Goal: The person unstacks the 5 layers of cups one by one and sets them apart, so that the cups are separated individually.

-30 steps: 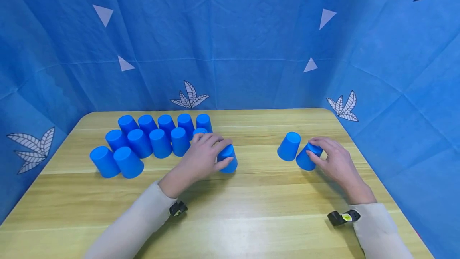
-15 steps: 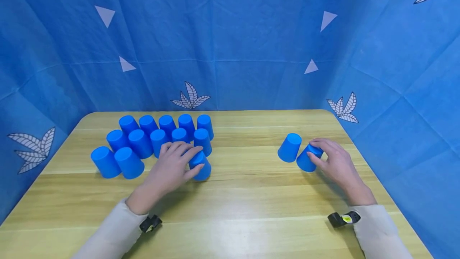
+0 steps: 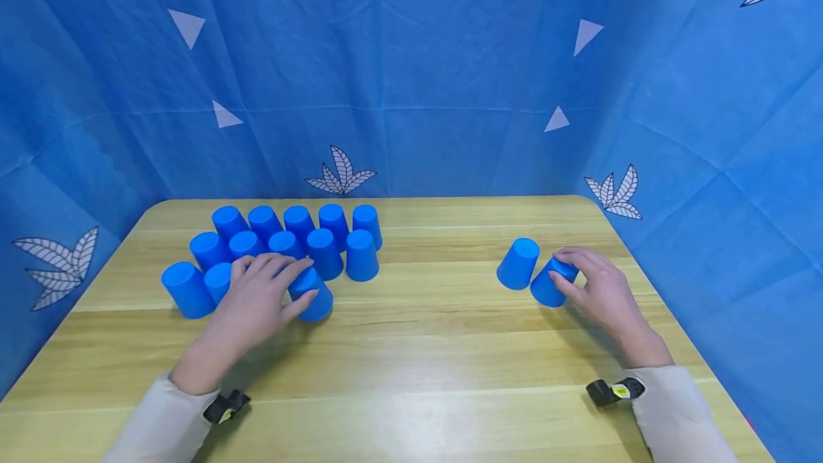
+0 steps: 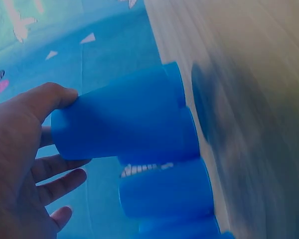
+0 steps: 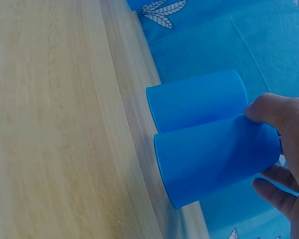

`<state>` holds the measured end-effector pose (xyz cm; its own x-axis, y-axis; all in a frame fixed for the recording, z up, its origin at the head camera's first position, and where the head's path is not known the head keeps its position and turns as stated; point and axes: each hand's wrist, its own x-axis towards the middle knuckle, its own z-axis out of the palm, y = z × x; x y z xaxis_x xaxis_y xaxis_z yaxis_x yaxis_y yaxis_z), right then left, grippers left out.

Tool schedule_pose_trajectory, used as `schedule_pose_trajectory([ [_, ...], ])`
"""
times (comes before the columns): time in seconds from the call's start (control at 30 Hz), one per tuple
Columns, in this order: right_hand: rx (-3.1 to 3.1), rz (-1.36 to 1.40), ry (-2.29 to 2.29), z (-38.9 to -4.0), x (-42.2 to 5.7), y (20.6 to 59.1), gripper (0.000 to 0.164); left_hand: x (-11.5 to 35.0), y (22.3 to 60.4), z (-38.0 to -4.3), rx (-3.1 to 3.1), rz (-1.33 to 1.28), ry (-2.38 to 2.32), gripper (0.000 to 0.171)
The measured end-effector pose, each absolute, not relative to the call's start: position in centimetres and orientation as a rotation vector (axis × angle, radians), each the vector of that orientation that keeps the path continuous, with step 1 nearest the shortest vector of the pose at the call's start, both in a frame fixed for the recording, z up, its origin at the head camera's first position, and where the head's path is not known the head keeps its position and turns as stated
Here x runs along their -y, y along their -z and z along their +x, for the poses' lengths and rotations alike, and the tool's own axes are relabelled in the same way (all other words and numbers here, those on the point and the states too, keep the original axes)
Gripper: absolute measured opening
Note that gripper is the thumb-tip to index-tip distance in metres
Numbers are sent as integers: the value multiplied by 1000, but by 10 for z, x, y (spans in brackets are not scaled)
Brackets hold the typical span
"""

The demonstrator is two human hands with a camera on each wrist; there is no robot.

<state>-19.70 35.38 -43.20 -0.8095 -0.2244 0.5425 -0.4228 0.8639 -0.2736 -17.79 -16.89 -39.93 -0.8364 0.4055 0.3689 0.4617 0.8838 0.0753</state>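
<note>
My left hand [image 3: 253,299] grips an upside-down blue plastic cup [image 3: 316,300] by its narrow upper end, thumb on the near side and fingers over the far side. In the left wrist view this cup [image 4: 122,117] overlaps other cups behind it. At the right, my right hand [image 3: 601,284] holds another upside-down blue cup [image 3: 548,290] near its top between thumb and fingers. Close beside that one stands a matching cup [image 3: 518,264]; both show side by side in the right wrist view, the held cup [image 5: 217,159] nearer the camera.
Several upside-down blue cups stand in rows at the left: a back row [image 3: 298,223], a middle row [image 3: 362,257], and a front row [image 3: 186,290] partly hidden by my left hand. They stand on a wooden table [image 3: 437,363], with a blue patterned cloth [image 3: 463,91] hanging behind and around it.
My left hand has carried its cup leftward from the middle of the table to the front of the cup rows. The right hand stays at its cup.
</note>
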Motion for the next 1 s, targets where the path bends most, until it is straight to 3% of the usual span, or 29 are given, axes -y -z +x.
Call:
schedule_pose_trajectory([
  [1.0,2544,458,-530,-196,-351,431,37,225,397,-186,2787,-515,207,50],
])
